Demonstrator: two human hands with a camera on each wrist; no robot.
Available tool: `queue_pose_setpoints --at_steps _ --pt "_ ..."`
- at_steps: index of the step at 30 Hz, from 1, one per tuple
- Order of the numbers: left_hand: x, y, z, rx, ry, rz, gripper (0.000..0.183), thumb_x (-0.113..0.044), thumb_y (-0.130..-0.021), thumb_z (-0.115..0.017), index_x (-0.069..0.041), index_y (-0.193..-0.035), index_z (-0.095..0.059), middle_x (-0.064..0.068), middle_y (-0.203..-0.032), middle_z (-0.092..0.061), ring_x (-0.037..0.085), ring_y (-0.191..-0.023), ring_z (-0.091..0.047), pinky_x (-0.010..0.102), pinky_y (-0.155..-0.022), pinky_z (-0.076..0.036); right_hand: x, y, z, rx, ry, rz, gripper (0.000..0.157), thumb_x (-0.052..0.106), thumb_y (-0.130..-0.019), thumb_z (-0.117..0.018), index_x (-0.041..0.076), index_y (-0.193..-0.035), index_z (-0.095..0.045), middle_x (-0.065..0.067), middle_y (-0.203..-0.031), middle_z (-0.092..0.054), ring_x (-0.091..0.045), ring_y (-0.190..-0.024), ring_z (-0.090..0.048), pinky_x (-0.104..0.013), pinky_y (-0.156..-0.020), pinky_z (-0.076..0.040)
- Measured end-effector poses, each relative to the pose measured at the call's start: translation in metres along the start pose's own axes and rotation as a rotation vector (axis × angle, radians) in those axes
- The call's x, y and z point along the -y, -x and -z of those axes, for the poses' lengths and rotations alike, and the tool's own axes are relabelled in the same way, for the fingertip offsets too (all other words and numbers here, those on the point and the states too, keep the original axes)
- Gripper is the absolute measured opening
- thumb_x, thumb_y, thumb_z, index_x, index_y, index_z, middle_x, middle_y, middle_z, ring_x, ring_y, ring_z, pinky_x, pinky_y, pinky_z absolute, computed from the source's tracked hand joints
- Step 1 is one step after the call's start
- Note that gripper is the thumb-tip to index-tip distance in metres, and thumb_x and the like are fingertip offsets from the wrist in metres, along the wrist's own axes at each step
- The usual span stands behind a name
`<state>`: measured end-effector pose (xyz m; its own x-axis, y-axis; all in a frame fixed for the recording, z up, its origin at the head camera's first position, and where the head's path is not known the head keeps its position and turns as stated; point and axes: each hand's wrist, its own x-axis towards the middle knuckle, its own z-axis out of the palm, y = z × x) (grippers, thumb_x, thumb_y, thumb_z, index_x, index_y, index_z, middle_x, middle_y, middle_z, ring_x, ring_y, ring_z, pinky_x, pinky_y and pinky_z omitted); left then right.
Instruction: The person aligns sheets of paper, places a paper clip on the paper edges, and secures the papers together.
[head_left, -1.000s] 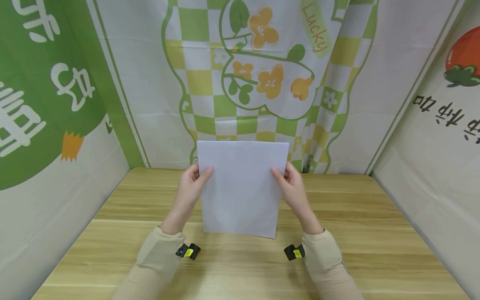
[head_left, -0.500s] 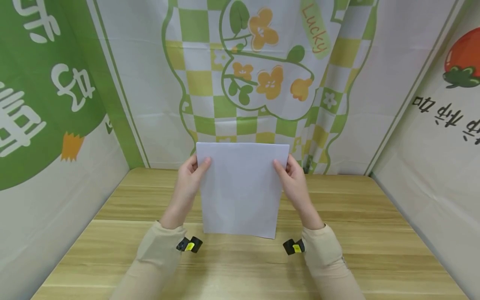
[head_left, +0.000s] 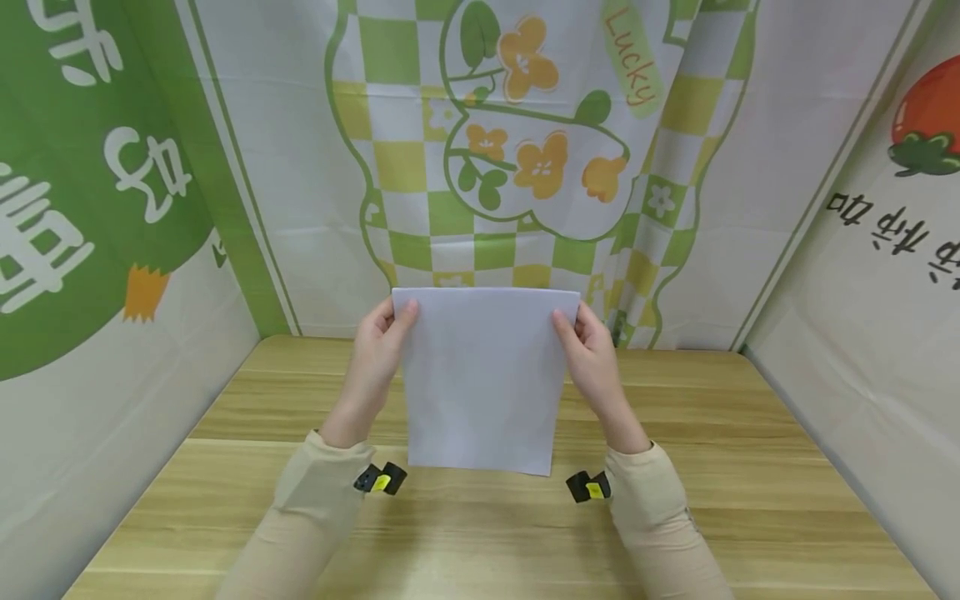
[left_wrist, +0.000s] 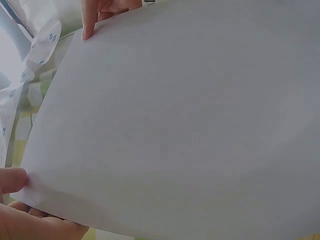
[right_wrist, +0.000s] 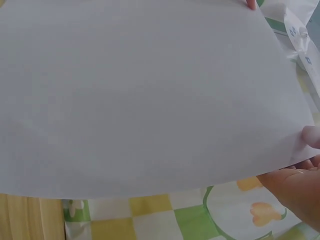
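Note:
A blank white sheet of paper (head_left: 483, 379) is held up over the table in the head view, its top edge tilted away toward the back curtain. My left hand (head_left: 377, 350) pinches its left edge near the upper corner, thumb on the near face and fingers behind. The right hand (head_left: 592, 354) grips the opposite edge at about the same height. Paper (left_wrist: 175, 120) fills most of the left wrist view, with the left hand (left_wrist: 35, 217) at the lower left corner. In the right wrist view the right hand (right_wrist: 295, 187) holds the paper at the right.
The wooden table (head_left: 480, 542) extends beneath both forearms. A checked, flower-printed curtain (head_left: 405, 167) hangs behind its far edge. Printed cloth walls stand on the left (head_left: 90, 208) and right (head_left: 877, 250). Small black wrist cameras (head_left: 382, 478) sit on the sleeves.
Both hands have slid up the paper's side edges toward its top corners. The paper's top edge has dipped slightly, while its bottom edge stays nearly in place.

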<state>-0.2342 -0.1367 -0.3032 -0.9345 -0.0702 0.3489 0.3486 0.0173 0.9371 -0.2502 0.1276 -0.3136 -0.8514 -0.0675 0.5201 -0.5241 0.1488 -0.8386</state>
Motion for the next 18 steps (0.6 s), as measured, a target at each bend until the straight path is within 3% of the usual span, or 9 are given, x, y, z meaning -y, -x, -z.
queue_pose_setpoints --at_steps 12,18 --pt "-0.011 0.001 -0.004 -0.012 0.006 -0.031 0.035 -0.03 -0.1 -0.048 -0.001 -0.116 -0.057 0.0 -0.093 -0.058 0.013 -0.083 -0.056 0.025 -0.072 -0.048 0.006 -0.001 -0.001 -0.064 -0.036 0.045 0.03 0.019 -0.1 -0.048 -0.005 -0.116 -0.055 -0.023 -0.097 -0.063 -0.009 -0.077 -0.061 -0.022 -0.065 -0.051" --pt "-0.01 0.002 -0.006 -0.02 0.036 -0.037 0.03 -0.026 -0.099 -0.049 0.0 -0.11 -0.058 -0.003 -0.087 -0.059 0.011 -0.077 -0.055 0.023 -0.068 -0.047 0.005 0.0 -0.003 -0.072 -0.054 0.04 0.027 0.02 -0.1 -0.048 -0.003 -0.112 -0.056 -0.015 -0.09 -0.062 -0.01 -0.075 -0.06 -0.023 -0.064 -0.05"
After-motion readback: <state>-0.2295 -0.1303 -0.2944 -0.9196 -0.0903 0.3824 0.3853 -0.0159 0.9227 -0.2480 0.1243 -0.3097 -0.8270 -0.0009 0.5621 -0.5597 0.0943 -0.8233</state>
